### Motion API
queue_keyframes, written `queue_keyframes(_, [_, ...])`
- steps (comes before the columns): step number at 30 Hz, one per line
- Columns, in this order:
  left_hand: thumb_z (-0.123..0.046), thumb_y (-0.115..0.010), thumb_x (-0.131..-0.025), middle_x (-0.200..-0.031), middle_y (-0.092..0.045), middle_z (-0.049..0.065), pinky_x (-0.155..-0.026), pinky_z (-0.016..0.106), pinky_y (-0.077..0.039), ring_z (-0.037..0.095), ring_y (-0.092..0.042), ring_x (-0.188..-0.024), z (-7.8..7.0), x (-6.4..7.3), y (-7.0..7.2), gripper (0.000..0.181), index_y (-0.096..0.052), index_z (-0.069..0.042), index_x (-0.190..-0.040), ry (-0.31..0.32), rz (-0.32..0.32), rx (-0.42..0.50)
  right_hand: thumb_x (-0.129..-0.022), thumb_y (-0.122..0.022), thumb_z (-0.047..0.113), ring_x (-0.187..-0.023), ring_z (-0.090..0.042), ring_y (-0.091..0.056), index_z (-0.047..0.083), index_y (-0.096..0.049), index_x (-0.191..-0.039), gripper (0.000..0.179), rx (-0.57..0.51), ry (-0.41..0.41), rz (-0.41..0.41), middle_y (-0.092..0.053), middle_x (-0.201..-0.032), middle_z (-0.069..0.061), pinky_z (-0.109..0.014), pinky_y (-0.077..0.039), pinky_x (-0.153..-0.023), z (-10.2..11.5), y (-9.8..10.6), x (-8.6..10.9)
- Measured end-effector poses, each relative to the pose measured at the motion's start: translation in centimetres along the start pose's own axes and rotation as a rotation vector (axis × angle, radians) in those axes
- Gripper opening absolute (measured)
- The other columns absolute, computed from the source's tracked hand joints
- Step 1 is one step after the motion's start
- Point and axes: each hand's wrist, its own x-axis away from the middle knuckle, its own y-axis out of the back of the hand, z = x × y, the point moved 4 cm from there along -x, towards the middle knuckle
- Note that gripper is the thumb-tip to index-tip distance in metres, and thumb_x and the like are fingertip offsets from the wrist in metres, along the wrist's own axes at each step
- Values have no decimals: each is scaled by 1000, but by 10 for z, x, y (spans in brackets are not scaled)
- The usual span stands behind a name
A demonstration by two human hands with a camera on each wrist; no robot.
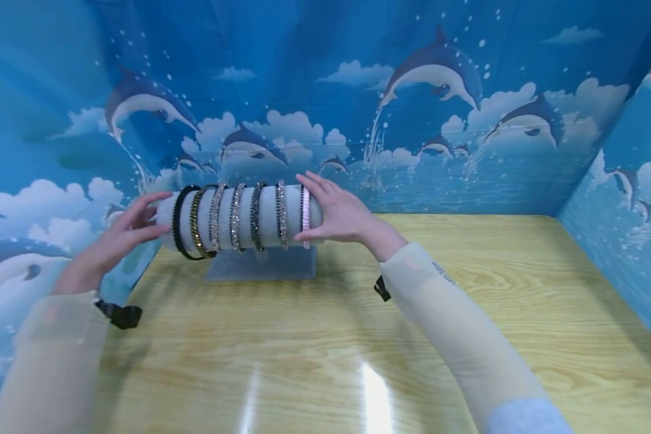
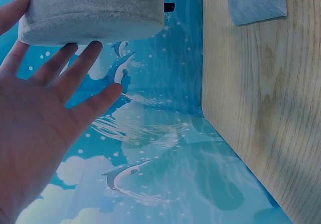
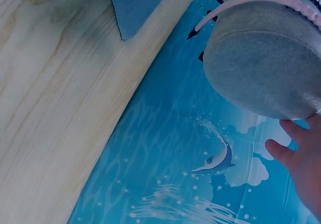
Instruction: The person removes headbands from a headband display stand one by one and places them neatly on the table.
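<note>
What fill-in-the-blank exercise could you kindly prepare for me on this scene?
The headband nearest the right hand is coloured ____.
At the other end, the outermost headband, nearest the left hand, is coloured ____.
The leaping animals printed on the blue backdrop are ____.
Missing words: pink; black; dolphins.

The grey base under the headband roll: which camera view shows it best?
The head view, because the base shows its whole front edge there. The left wrist view shows only one end and the right wrist view only a corner, both cut off at the top.
</note>
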Motion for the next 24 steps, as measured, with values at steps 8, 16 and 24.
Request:
queue_keyframes(8, [-22,-51,-103,-153,-19,25,-85,16,-42,32,-35,-131,4,1,0,62,-20,-30,-155,-1,7,0,-62,-82,65,-144,-28,-18,20,-7,-157,129,-52,20,21,-11,-160,-8,-51,-26,-109,-3,1,-6])
queue_keyframes(16, [-23,-50,-103,-153,-20,18,-83,15,-41,16,-37,-126,8,2,0,60,-21,-33,-154,21,0,40,-61,-83,63,-142,-26,-23,19,-10,-157,128,-63,12,39,-17,-159,-6,-47,-24,-111,-5,1,-7])
queue_keyframes(24, [-20,-51,-103,-152,-22,15,-83,15,-41,3,-38,-118,10,0,-1,60,-22,-33,-154,11,-5,53,-61,-85,60,-140,-26,-27,16,-14,-156,127,-98,14,19,-23,-156,-8,-47,-27,-110,-7,2,-8])
